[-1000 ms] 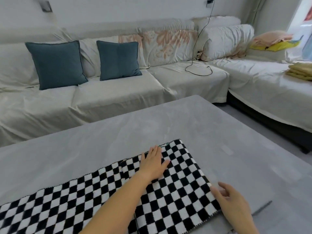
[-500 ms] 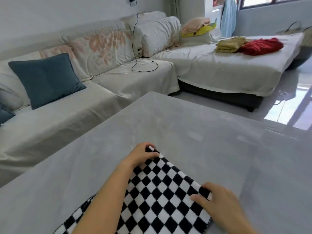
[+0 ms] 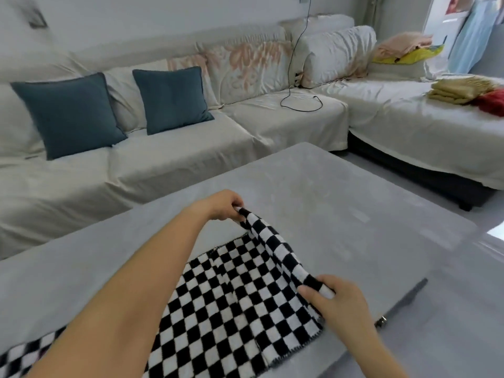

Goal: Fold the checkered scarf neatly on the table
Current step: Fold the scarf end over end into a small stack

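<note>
The checkered scarf [image 3: 218, 309] lies on the grey table [image 3: 341, 214], at the 6 o'clock side of the view, and its long part runs off toward 8 o'clock. Its end at 3 o'clock is raised above the flat layer below. The left hand [image 3: 221, 205] pinches the far corner of this raised end, at 12 o'clock of the scarf, with curled fingers. The right hand [image 3: 341, 304] pinches the near corner, at 4 o'clock, between thumb and fingers. Behind the table, at 11 o'clock, stands a covered sofa [image 3: 163, 173] with two blue cushions [image 3: 68, 113]. At 2 o'clock lie a folded yellow cloth [image 3: 458, 90] and a red cloth [image 3: 493, 102].
</note>
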A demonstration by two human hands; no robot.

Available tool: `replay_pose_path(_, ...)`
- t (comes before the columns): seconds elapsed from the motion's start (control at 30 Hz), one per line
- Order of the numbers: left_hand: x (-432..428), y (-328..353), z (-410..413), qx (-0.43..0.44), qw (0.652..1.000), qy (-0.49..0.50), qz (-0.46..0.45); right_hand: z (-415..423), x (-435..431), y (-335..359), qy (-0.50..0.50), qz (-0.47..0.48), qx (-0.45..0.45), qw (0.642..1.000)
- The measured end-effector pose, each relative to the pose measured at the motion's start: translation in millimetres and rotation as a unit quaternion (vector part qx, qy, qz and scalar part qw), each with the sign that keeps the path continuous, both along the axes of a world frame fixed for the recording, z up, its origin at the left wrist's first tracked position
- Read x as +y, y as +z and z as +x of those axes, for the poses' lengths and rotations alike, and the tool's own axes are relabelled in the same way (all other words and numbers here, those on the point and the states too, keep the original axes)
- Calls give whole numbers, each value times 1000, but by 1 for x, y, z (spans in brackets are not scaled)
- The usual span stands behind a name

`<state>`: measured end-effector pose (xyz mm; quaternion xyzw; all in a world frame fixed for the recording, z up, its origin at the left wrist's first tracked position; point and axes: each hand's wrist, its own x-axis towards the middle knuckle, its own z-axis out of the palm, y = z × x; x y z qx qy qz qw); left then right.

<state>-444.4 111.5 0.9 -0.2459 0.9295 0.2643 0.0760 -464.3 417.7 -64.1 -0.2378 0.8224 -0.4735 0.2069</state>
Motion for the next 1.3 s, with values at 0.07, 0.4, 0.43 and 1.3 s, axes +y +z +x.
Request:
replay_pose_path(0.07, -6, 11, 32, -3, 999, 18, -29, 22, -8, 7, 31, -1, -6, 1000)
replay_pose_path(0.4, -41, -37, 156, -7, 987, 103, -119, 119, -40, -13, 159, -13, 23, 987)
replay_pose_path(0.43, -45, -45, 166, -6, 987, 106, -124, 129, -45, -17, 171, -9, 32, 985)
replay_pose_path(1.3, 7, -147, 272, 231, 901, 366, -2, 245, -92, -109, 407, 85, 423, 805)
